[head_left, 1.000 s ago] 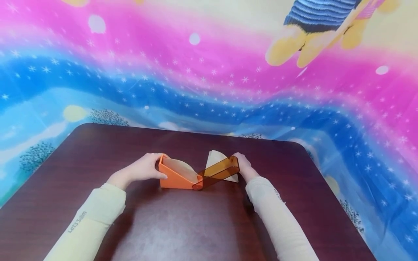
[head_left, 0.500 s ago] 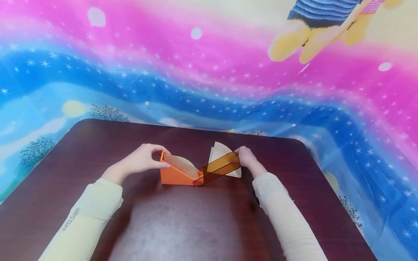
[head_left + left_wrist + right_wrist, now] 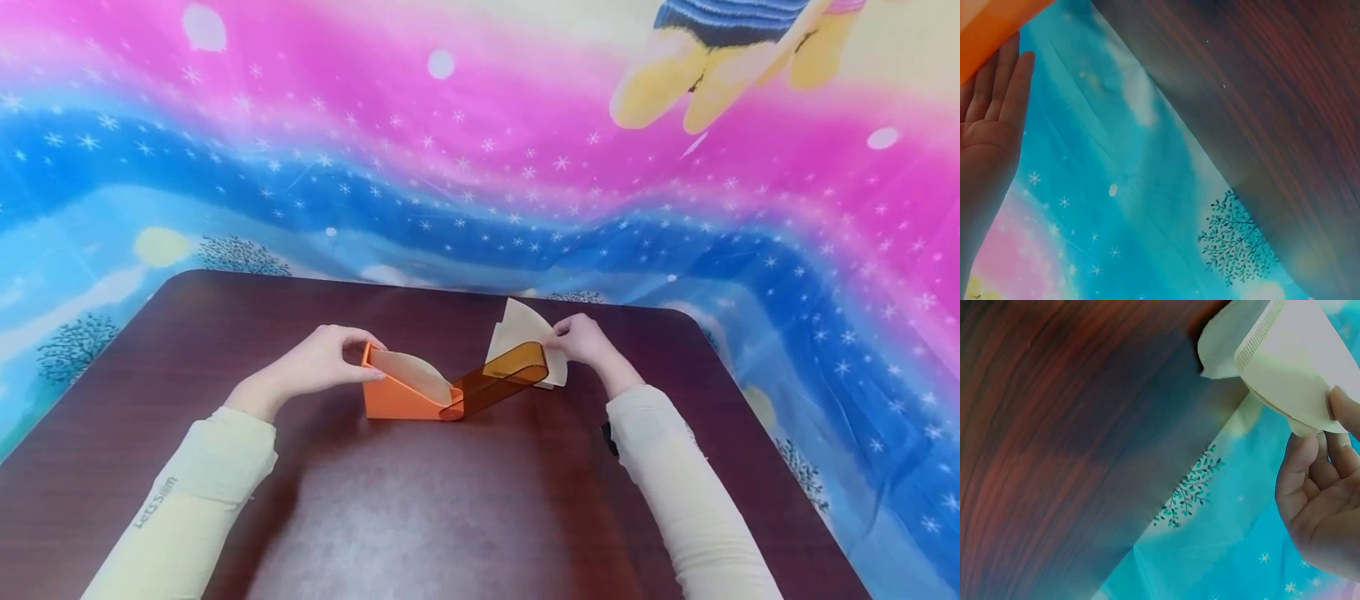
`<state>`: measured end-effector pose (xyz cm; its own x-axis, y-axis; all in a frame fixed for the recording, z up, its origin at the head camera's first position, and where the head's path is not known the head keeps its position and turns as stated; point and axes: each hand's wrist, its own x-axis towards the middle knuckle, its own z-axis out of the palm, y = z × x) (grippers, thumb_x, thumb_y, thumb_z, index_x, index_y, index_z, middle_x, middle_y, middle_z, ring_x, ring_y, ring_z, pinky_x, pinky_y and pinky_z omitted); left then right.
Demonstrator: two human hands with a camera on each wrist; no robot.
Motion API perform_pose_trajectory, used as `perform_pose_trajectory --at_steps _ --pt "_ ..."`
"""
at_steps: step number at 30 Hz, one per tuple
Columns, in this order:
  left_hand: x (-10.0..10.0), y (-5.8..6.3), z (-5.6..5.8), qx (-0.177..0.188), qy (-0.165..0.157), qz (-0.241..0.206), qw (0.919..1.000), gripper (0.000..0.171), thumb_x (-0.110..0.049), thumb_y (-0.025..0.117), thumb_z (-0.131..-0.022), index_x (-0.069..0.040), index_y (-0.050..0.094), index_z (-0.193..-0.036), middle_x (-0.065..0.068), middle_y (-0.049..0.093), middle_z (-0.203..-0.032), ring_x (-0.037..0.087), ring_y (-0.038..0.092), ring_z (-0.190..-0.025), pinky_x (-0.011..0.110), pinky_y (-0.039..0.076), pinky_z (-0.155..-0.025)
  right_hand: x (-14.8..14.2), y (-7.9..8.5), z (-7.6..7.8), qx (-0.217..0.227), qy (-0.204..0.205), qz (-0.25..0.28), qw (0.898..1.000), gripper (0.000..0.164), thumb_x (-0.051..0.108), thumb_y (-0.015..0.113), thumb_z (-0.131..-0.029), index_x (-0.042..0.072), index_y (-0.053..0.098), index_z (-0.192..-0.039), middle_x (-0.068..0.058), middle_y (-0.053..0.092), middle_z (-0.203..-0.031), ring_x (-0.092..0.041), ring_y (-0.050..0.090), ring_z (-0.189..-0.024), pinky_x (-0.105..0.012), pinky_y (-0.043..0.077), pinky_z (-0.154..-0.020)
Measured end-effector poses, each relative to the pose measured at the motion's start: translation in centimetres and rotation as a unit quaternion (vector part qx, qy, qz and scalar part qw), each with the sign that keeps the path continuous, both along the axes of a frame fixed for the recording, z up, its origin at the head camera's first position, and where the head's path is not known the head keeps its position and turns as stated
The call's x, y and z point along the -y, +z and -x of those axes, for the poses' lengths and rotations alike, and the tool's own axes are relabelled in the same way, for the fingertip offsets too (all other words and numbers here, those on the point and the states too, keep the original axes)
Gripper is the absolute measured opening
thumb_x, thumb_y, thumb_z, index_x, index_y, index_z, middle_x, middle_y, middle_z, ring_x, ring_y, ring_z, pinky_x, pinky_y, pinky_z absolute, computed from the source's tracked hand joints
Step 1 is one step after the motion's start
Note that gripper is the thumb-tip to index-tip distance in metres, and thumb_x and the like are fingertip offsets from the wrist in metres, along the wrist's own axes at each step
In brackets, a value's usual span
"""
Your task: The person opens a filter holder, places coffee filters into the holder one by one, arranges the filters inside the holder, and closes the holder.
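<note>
On the table stands an orange coffee filter holder (image 3: 405, 400) with tan coffee filters (image 3: 412, 375) inside. Its clear amber lid (image 3: 502, 375) is swung out to the right. My left hand (image 3: 318, 362) holds the box's tall left end between thumb and fingers; in the left wrist view the hand (image 3: 991, 119) reaches up to the orange wall (image 3: 997, 31). Behind the lid, my right hand (image 3: 588, 342) pinches several loose paper coffee filters (image 3: 521, 333). Fanned apart, these filters (image 3: 1291, 381) show a crimped edge in the right wrist view.
The dark wood-grain table (image 3: 420, 517) has rounded far corners. A printed pink and blue cloth (image 3: 480, 192) hangs behind and beside it.
My right hand has moved up and to the right, away from the lid's end, with the loose coffee filters. The left hand and the holder stay nearly in place.
</note>
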<state>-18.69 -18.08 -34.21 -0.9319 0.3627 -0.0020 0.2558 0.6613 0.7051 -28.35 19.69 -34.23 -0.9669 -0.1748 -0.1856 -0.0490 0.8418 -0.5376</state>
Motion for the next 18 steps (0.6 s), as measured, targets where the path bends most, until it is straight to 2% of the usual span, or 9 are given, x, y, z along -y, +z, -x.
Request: perform_pose_trajectory --at_steps 5,7,9,13,18 --pt "-0.2 0.2 0.0 -0.016 0.001 0.018 0.9997 0.044 -0.030 0.075 -0.077 -0.009 0.064 -0.114 0.007 0.067 -0.106 0.022 0.059 -0.096 0.039 0.053 -0.084 -0.6 0.6 -0.3 -0.007 -0.004 0.005 1.000 0.023 0.019 0.064 -0.086 -0.001 0.070 -0.096 -0.014 0.067 -0.093 -0.019 0.058 -0.078 -0.026 0.051 -0.066" --pt "-0.2 0.2 0.1 -0.023 0.004 0.019 0.9996 0.043 -0.030 0.076 -0.077 -0.009 0.064 -0.113 0.007 0.067 -0.106 0.022 0.059 -0.096 0.040 0.053 -0.085 -0.7 0.9 -0.3 -0.008 -0.007 0.012 1.000 0.026 0.019 0.063 -0.087 -0.001 0.069 -0.103 -0.019 0.066 -0.106 -0.023 0.062 -0.085 -0.030 0.054 -0.071" --pt "-0.2 0.2 0.2 -0.029 0.006 0.018 0.9994 0.041 -0.029 0.077 -0.076 -0.010 0.064 -0.109 0.006 0.067 -0.104 0.021 0.059 -0.095 0.040 0.053 -0.085 -0.9 1.3 -0.4 -0.012 -0.005 0.012 1.000 0.028 0.020 0.062 -0.089 -0.002 0.068 -0.106 -0.021 0.065 -0.111 -0.025 0.063 -0.089 -0.032 0.054 -0.073" --pt "-0.2 0.2 0.3 -0.038 0.004 0.016 0.9992 0.033 -0.027 0.078 -0.075 -0.012 0.064 -0.101 0.003 0.067 -0.097 0.019 0.059 -0.090 0.039 0.053 -0.083 -1.0 2.7 -0.6 -0.031 0.008 0.013 0.999 0.027 0.022 0.061 -0.090 0.001 0.068 -0.106 -0.020 0.066 -0.108 -0.023 0.061 -0.085 -0.029 0.052 -0.070" --pt "-0.4 0.3 0.4 -0.039 -0.003 0.008 0.9992 0.032 -0.025 0.077 -0.075 -0.012 0.064 -0.101 0.003 0.067 -0.095 0.017 0.059 -0.086 0.034 0.053 -0.079 -0.6 4.7 -1.1 -0.066 0.022 0.023 0.997 0.024 0.022 0.061 -0.090 0.001 0.069 -0.100 -0.018 0.066 -0.104 -0.021 0.058 -0.078 -0.026 0.048 -0.065"
